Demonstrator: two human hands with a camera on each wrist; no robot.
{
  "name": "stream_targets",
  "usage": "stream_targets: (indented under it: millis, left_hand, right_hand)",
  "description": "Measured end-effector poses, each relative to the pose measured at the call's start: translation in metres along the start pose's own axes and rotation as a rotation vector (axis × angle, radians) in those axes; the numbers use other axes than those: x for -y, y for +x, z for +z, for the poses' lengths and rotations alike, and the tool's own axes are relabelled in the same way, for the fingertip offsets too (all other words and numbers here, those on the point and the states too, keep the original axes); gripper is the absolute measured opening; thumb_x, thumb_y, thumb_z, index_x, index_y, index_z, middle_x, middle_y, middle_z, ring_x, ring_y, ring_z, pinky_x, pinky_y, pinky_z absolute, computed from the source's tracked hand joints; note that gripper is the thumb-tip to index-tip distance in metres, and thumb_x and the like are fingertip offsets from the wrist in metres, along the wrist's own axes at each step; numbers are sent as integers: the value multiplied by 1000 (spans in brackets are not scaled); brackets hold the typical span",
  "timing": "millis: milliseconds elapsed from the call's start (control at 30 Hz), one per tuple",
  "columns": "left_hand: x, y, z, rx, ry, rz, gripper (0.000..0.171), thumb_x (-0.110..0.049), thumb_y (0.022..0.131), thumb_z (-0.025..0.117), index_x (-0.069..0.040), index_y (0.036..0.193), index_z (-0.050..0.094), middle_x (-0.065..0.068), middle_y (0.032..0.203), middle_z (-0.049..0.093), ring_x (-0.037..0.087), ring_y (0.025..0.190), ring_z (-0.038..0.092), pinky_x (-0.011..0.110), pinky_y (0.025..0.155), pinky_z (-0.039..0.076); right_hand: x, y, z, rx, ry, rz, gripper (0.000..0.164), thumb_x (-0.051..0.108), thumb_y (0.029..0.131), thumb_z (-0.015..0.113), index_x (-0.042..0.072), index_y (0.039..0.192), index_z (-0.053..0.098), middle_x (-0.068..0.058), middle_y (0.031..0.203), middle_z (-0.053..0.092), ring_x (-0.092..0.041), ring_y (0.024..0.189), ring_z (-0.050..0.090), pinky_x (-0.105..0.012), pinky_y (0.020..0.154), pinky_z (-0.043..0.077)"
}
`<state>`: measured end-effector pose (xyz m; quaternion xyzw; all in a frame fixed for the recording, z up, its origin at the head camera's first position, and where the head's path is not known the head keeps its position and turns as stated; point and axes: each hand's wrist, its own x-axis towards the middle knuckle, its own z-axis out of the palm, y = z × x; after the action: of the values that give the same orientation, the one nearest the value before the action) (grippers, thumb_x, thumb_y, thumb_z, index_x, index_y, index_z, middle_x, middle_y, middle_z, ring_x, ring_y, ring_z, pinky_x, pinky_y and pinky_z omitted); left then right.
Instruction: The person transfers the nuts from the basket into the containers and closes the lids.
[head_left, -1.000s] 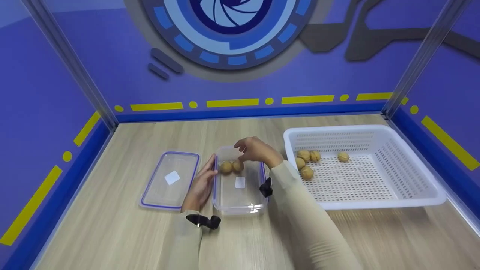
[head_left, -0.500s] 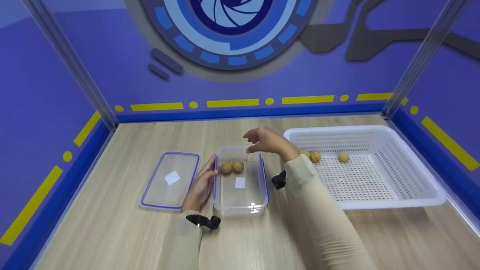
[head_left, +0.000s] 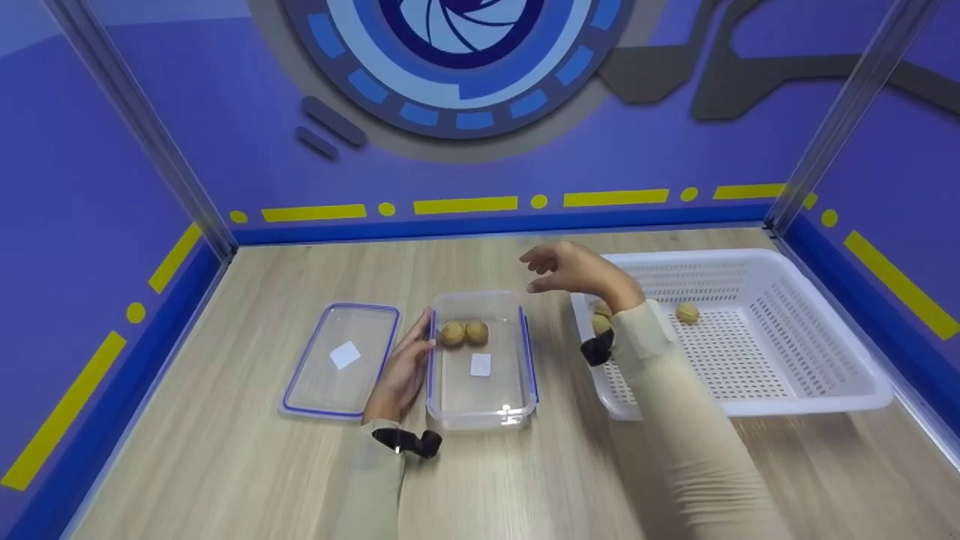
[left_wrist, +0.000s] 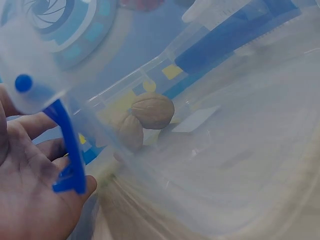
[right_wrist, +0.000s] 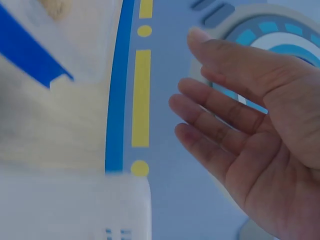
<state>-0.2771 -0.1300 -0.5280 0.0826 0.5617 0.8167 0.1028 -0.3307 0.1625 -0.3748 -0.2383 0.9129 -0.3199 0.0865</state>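
Note:
A clear plastic food container [head_left: 459, 394] with blue side latches stands open-topped in the middle of the table. Two walnuts [head_left: 465, 334] lie side by side towards its far end; the left wrist view shows the walnuts [left_wrist: 152, 111] through the wall. My left hand [head_left: 403, 371] rests along the container's left side with extended fingers, palm beside a blue latch [left_wrist: 74, 145]. Between the container and the white basket, my right hand [head_left: 576, 270] hovers with nothing in it. Seen from the right wrist, this right hand [right_wrist: 250, 115] has spread, relaxed fingers.
On the right stands a white perforated basket [head_left: 757, 407] holding several walnuts, one walnut [head_left: 687, 312] lying apart; my right forearm hides part of it. A clear lid [head_left: 319, 386] with a blue seal lies left of my left hand. Printed blue walls [head_left: 480, 172] enclose the table.
The right hand has let go of a walnut inside the container, risen, and moved right towards the basket. My left hand and the container have kept their places.

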Motion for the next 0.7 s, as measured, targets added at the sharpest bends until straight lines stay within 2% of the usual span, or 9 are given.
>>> stream_targets:
  millis: [200, 433, 700]
  left_hand:
    - [0, 1, 0, -3, 1, 5, 66, 3, 90, 38, -2, 152, 14, 12, 162, -1, 26, 150, -8, 37, 123, -4]
    - [0, 2, 1, -28, 1, 9, 66, 5, 89, 39, -2, 151, 16, 11, 162, 2, 25, 150, -6, 36, 123, -3]
    - [0, 1, 1, -15, -1, 11, 66, 5, 90, 38, 0, 151, 15, 12, 162, 1, 25, 150, -6, 36, 123, -3]
  right_hand:
    - [-15, -11, -12, -7, 13, 40, 49, 18, 83, 74, 6, 129, 60, -19, 123, 64, -33, 116, 59, -48, 99, 50]
    - [-36, -23, -22, -29, 24, 24, 48, 16, 84, 72, 6, 130, 59, -18, 122, 65, -33, 115, 61, -48, 98, 51]
    - [-60, -35, -26, -45, 9, 25, 47, 18, 85, 72, 5, 129, 60, -18, 118, 66, -34, 113, 61, -51, 98, 49]
